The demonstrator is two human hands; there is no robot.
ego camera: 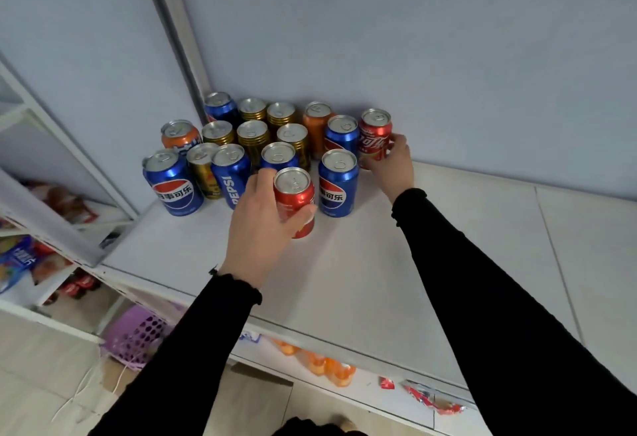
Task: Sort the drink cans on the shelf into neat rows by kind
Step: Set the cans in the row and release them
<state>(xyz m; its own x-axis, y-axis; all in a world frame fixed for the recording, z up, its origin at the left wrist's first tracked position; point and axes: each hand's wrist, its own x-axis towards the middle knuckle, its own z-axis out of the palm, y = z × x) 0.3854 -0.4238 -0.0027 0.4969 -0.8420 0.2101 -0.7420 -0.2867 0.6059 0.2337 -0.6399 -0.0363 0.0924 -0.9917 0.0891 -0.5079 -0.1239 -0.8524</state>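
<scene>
Both arms, in long black sleeves with frilled cuffs, reach forward over the pale white shelf (pixel 362 263) toward a cluster of drink cans packed into its back left corner. The left hand (pixel 265 225) is turned with its back to the camera, fingers wrapped behind and thumb curled across the front of a red aluminium cola can (pixel 295 202), which stands upright at the near edge of the cluster. The right hand (pixel 391 168) stretches further back, wrist bent inward, its fingers curled round the right side of a second red cola can with white lettering (pixel 375 134), upright at the far right end of the group, near the blue-grey wall (pixel 448 56).

Between the 2 red cans stands a blue Pepsi can (pixel 337 182), with another blue can (pixel 342 134) behind it. Further left sit more blue Pepsi cans (pixel 174 182), ribbed gold cans (pixel 253 139) in the middle, and 2 orange cans (pixel 181 134), all upright and mixed together rather than in rows.

A purple perforated plastic basket (pixel 138 332) sits on the floor below the shelf.
</scene>
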